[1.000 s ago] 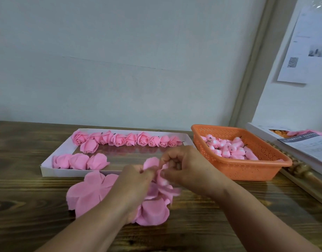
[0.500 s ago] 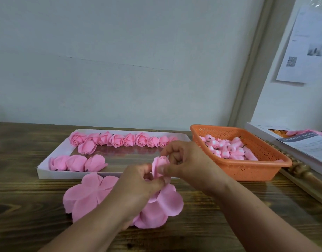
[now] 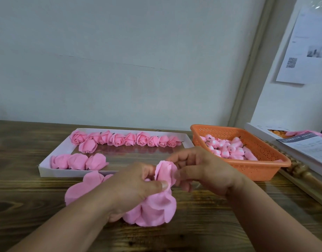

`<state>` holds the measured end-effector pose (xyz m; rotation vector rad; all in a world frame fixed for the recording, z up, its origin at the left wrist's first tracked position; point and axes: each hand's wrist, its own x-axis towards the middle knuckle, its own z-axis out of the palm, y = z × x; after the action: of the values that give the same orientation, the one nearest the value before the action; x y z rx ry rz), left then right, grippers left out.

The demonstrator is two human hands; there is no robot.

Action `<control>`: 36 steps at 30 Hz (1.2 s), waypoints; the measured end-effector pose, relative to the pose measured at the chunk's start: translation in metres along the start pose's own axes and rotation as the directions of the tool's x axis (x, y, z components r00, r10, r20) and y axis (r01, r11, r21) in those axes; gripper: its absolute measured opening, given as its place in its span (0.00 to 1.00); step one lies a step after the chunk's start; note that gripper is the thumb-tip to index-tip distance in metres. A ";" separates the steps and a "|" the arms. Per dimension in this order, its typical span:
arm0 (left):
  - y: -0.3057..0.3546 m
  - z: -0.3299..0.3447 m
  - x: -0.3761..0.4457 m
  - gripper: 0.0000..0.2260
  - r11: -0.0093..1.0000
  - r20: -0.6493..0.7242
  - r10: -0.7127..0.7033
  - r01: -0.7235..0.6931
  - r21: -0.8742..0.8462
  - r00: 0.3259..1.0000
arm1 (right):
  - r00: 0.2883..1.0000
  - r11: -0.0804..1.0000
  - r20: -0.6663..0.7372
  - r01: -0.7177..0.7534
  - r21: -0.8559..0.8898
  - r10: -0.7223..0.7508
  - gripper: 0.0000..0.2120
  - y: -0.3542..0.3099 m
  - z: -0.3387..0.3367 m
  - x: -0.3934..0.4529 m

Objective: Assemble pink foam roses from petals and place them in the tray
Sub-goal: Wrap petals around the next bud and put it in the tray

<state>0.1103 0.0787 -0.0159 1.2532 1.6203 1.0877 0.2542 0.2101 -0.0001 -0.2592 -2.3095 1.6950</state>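
Pink foam rose (image 3: 165, 172), pinched between both hands (image 3: 174, 179)

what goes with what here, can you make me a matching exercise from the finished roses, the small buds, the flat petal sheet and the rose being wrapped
Things:
1. finished roses
2. small buds
3. flat petal sheet
4. rose being wrapped

Places:
A. in the orange basket
B. held between the left hand and the right hand
C. in the white tray
D. lying on the wooden table in front of the tray

Pairs: 1-C, 2-A, 3-D, 4-B
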 end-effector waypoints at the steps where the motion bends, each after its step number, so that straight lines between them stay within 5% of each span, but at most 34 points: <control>1: 0.001 -0.002 -0.001 0.05 1.000 0.003 -0.003 0.003 0.008 1.000 | 1.000 0.999 0.027 0.005 0.048 -0.006 0.12 -0.001 -0.001 0.000; 7: 0.007 -0.007 -0.002 0.06 0.999 0.136 0.019 -0.014 -0.034 0.991 | 0.999 0.994 -0.003 0.042 0.099 -0.042 0.06 0.001 0.000 -0.001; 11: 0.006 -0.006 -0.001 0.07 0.999 0.127 -0.013 0.018 -0.034 0.992 | 0.986 0.977 -0.128 0.082 -0.195 -0.108 0.06 -0.001 0.005 -0.001; 16: 0.004 -0.008 0.002 0.06 1.000 0.144 -0.014 0.017 -0.018 0.989 | 0.981 0.890 -0.071 0.130 -0.436 -0.178 0.03 -0.004 0.009 -0.003; 22: 0.001 -0.012 0.006 0.07 0.980 0.276 -0.007 0.061 -0.188 0.961 | 0.990 0.990 -0.048 0.127 -0.061 -0.130 0.05 0.008 0.006 -0.003; 26: -0.001 -0.009 0.006 0.02 0.963 0.298 -0.001 0.081 -0.258 0.955 | 0.990 0.991 -0.064 0.127 0.031 -0.125 0.06 0.016 0.007 -0.002; 29: -0.001 -0.005 0.006 0.08 0.957 0.156 -0.032 0.076 -0.282 0.987 | 0.984 0.990 -0.131 0.126 0.056 -0.118 0.05 0.018 0.007 0.000; 33: -0.005 0.006 0.008 0.05 0.998 -0.164 0.026 -0.035 -0.057 0.986 | 0.959 0.993 -0.254 0.119 -0.025 -0.122 0.08 0.017 0.010 0.002; 36: -0.007 0.011 0.009 0.06 0.995 -0.257 0.099 -0.095 0.027 0.961 | 0.932 0.990 -0.333 0.129 -0.058 -0.142 0.09 0.016 0.015 0.004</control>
<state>0.1172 0.0883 -0.0264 1.2524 1.7762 1.3487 0.2453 0.2022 -0.0189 -0.3573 -2.0556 1.4186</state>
